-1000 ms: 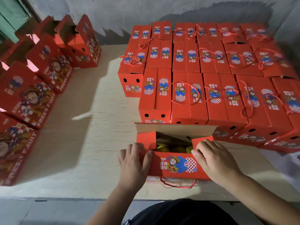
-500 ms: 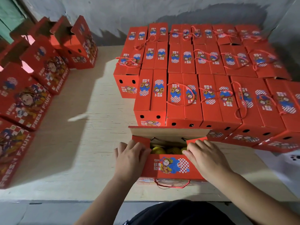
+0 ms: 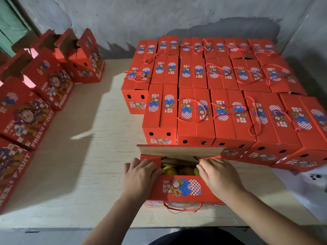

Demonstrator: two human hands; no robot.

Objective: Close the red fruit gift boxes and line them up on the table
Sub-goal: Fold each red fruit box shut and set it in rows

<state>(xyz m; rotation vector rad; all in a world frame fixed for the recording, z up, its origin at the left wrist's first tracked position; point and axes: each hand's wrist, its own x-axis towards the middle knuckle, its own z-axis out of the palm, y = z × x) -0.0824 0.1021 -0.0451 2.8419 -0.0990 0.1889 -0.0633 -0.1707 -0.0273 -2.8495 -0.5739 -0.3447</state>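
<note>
An open red fruit gift box (image 3: 180, 190) stands at the table's near edge, its front flap folded toward me and its brown back flap (image 3: 178, 151) standing up. Yellow fruit (image 3: 170, 170) shows in the gap. My left hand (image 3: 139, 175) lies flat on the left side flap, pressing it inward. My right hand (image 3: 219, 177) presses the right side flap the same way. A red rope handle (image 3: 182, 208) hangs from the box's front. Behind it, closed red boxes (image 3: 226, 114) are lined up in several tight rows.
Along the left side stand several more red boxes (image 3: 28, 117) printed FRESH FRUIT, some with open tops (image 3: 70, 45). The pale wooden table (image 3: 88, 156) lies between the two groups. A grey wall is at the back. White paper (image 3: 311, 184) lies at right.
Both hands slid a little inward over the side flaps, narrowing the opening over the fruit. The view shifted slightly; the box stays at the table's front edge.
</note>
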